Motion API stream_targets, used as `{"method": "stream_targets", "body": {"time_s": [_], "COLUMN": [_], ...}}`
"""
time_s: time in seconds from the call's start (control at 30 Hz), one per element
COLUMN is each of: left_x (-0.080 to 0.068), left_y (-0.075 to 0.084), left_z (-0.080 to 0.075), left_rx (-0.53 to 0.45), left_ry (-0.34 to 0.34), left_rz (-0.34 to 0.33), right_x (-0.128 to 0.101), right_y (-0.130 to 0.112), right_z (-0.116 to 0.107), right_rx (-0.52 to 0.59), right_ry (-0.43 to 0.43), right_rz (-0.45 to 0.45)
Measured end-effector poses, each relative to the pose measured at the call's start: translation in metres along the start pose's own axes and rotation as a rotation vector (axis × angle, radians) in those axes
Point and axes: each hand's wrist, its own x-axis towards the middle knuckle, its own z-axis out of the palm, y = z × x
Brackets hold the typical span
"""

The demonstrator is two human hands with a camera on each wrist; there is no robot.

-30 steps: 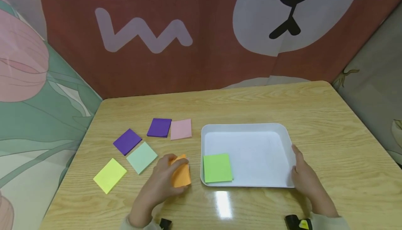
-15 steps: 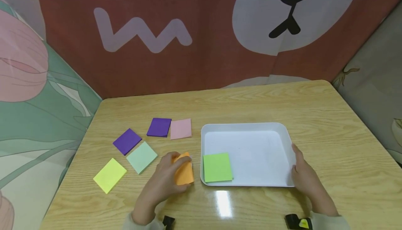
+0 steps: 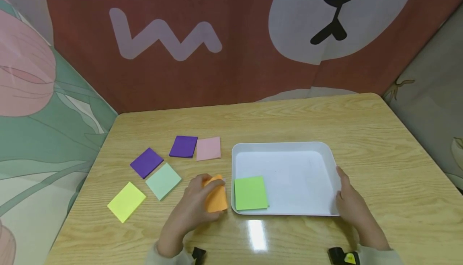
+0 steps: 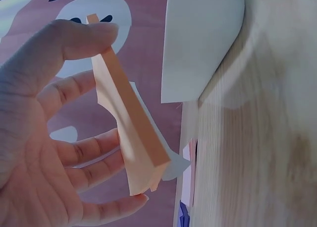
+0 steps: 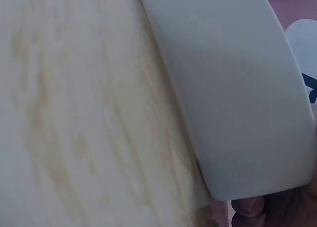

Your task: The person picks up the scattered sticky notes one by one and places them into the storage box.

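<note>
My left hand (image 3: 193, 202) holds a pad of orange sticky notes (image 3: 217, 196) between thumb and fingers, just left of the white tray (image 3: 300, 176). In the left wrist view the orange pad (image 4: 136, 120) is seen edge-on above the table, thumb on its upper edge, fingertips along the other side, a pale sheet behind it. A bright green sticky note pad (image 3: 250, 193) lies in the tray's near left corner. At the tray's right side, my right hand (image 3: 352, 202) grips the rim; the right wrist view shows curled fingers (image 5: 247, 207) by the tray's corner.
Left on the wooden table (image 3: 289, 118) lie more sticky note pads: two purple, one of them (image 3: 183, 147) beside a pink pad (image 3: 208, 148), a mint pad (image 3: 163, 181) and a yellow pad (image 3: 126, 202). A patterned cloth (image 3: 246, 72) rises behind the table.
My left hand has moved slightly right with the orange sticky note pad, closer to the tray's left wall. The right hand and the tray stay in place.
</note>
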Motion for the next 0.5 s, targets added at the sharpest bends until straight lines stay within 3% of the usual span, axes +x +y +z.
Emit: {"method": "stream_targets", "body": {"time_s": [0.5], "left_x": [0.0053], "left_y": [0.0033], "left_z": [0.0062], "left_rx": [-0.009], "left_ry": [-0.002], "left_rz": [0.037], "right_x": [-0.0002], "right_y": [-0.0008], "right_z": [0.0007], "right_rx": [-0.002], "right_ry": [0.018], "right_rz": [0.003]}}
